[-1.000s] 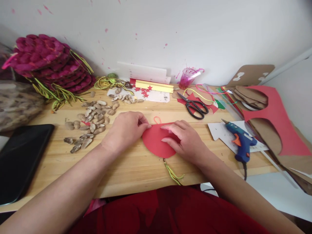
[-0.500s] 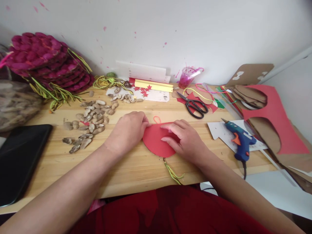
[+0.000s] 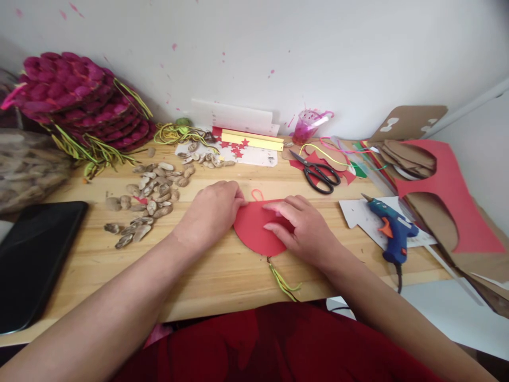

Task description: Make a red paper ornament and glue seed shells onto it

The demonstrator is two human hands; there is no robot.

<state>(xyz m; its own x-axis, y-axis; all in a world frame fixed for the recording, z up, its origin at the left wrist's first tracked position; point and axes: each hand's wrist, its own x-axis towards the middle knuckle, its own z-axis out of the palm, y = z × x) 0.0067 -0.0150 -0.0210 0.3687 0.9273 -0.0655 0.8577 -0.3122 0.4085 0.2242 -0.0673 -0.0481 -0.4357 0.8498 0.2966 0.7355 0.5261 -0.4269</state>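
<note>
A red paper disc (image 3: 254,231) lies on the wooden table in front of me, with a small pink-orange loop (image 3: 257,194) at its far edge. A yellow-green and brown tassel (image 3: 284,281) hangs from its near edge. At the disc's upper left rim, my left hand (image 3: 218,207) is closed, its fingertips pinching the edge. My right hand (image 3: 302,228) rests over the right part of the disc, thumb and forefinger apart. The undersides of both hands hide some of the disc's rim.
Peanut shells (image 3: 153,191) lie to the left, near a black tablet-like slab (image 3: 35,260). Behind them rise stacked magenta discs (image 3: 79,101). Black-handled scissors (image 3: 320,175), a blue glue gun (image 3: 392,228) and cut red card (image 3: 449,196) are on the right.
Both hands keep the same hold and posture on the disc. The whole view has shifted very slightly.
</note>
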